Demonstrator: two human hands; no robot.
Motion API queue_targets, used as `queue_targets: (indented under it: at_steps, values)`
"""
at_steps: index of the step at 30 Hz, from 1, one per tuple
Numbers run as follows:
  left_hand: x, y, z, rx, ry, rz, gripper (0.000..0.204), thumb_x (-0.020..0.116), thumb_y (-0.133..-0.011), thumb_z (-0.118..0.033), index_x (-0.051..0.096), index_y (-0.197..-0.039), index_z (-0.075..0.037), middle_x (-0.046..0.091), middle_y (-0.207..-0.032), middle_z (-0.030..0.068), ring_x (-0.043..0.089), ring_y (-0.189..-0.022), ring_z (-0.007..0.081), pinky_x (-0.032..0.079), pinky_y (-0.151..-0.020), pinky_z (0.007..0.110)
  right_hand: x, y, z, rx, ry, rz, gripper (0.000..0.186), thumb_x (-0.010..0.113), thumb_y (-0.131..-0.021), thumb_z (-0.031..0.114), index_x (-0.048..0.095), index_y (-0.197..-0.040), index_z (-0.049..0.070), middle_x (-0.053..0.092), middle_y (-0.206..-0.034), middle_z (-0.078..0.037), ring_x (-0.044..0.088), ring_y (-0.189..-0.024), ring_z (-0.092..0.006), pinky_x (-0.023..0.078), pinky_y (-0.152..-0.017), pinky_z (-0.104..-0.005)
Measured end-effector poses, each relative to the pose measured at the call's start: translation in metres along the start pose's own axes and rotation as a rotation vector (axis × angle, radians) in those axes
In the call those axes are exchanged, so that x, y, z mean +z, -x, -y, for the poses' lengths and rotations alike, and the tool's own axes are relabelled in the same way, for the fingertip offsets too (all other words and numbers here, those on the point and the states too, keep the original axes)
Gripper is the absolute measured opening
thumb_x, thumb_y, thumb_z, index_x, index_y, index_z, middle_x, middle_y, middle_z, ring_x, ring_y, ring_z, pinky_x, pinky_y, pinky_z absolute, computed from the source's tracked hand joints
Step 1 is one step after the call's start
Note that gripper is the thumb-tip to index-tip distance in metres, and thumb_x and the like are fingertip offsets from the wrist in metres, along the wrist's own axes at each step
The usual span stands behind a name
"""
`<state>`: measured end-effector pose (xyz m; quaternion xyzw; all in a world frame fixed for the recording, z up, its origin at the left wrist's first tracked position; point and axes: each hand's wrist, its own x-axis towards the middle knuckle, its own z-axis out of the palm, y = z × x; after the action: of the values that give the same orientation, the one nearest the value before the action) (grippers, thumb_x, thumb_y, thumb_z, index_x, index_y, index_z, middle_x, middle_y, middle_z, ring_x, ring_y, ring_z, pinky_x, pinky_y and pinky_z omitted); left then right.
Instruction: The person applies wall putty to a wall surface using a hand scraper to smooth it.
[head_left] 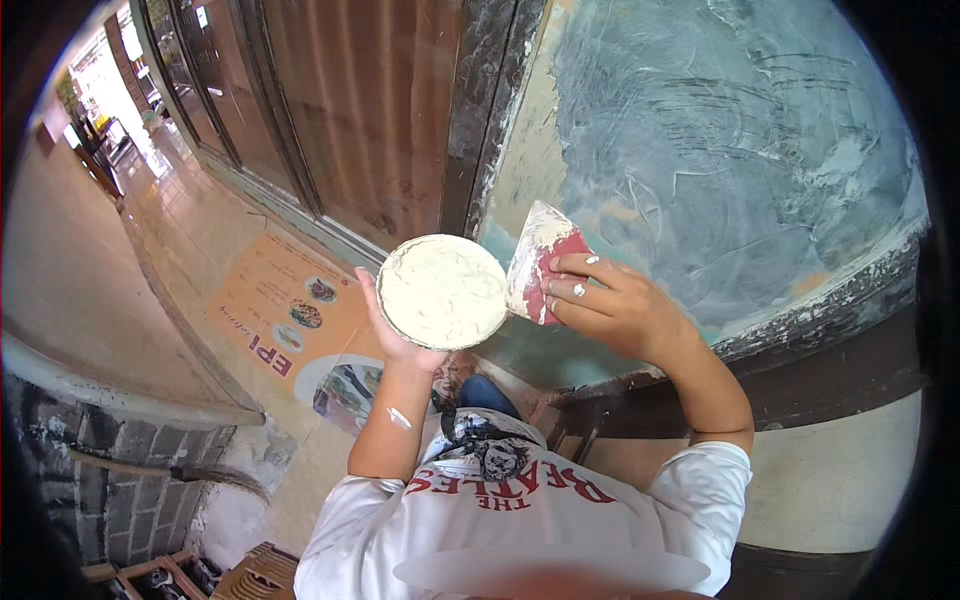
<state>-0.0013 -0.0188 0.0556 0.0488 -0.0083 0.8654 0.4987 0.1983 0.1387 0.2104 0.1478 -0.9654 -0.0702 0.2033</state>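
My left hand (398,342) holds a round container (441,288) full of creamy white paste from below and along its left side. My right hand (605,300) grips a red, flat spreading blade (548,258) caked with the same paste, its edge at the container's right rim; whether they touch I cannot tell. Dried smears of white show on my right fingers and on my left forearm. Beyond the blade is a wall (720,140) with grey-blue, patchy, scraped coating.
A dark-framed glazed door (350,100) stands ahead. An orange printed sheet (255,310) lies on the tiled floor (165,205) leading to a bright opening. Grey blocks (120,490) and wooden crates (135,580) are at lower left. A dark ledge (840,350) runs along the right.
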Motion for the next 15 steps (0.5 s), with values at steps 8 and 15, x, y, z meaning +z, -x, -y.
queue_targets:
  at_steps: [8, 15]
  values:
    - [-0.007, -0.001, -0.003, -0.030, 0.053, 0.050, 0.094, 0.031, -0.094, -0.082, 0.053, -0.143, -0.004, 0.055, -0.146, 0.0194, 0.053, -0.132, 0.0415, 0.043, -0.111, 0.057, 0.002, -0.003, 0.001, -0.009, -0.043, -0.011, 0.021, 0.072, -0.078, 0.015, 0.069, -0.099, 0.012, 0.067, -0.112, -0.001, 0.063, -0.118, -0.0246, 0.057, -0.092, -0.0394]
    - [0.002, 0.000, 0.002, 0.021, -0.075, -0.106, 0.092, 0.033, -0.094, -0.080, 0.055, -0.142, -0.005, 0.056, -0.144, 0.0186, 0.055, -0.130, 0.0402, 0.045, -0.109, 0.056, 0.011, 0.003, 0.004, 0.080, -0.101, -0.028, 0.024, 0.072, -0.078, 0.013, 0.072, -0.102, 0.014, 0.069, -0.116, 0.001, 0.063, -0.119, -0.0242, 0.056, -0.091, -0.0395]
